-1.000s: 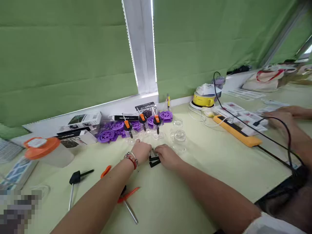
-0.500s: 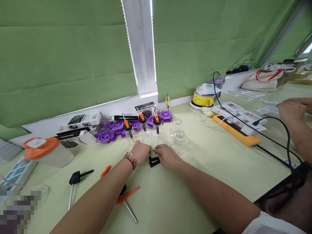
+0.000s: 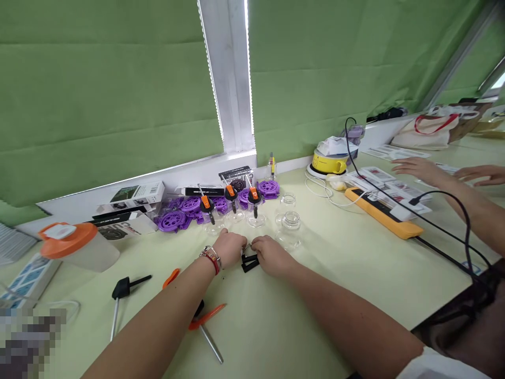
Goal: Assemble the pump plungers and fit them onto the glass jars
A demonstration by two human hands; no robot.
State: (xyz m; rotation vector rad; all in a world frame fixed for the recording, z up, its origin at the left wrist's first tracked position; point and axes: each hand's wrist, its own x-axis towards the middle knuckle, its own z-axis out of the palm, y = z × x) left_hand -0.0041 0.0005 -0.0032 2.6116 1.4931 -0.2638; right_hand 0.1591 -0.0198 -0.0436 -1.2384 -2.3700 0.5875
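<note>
My left hand and my right hand meet over the middle of the table, fingertips pinched close together. Between the fingertips shows a small coiled piece that looks like a metal spring; the fingers partly cover it. Just below them is a black angular plastic part, its upper end close against both hands. Beyond my hands stand three clear bottles with black-and-orange lids and straws. A clear glass jar without a lid stands to the right of them.
Purple plastic discs and boxes line the wall. An orange-lidded container, a black lid with a metal straw and an orange-handled piece lie at left. A power strip and a co-worker's hands are at right.
My hands keep almost the same place and pinch over the black part. At right, a co-worker's hands have moved apart, one reaching left over the printed sheets.
</note>
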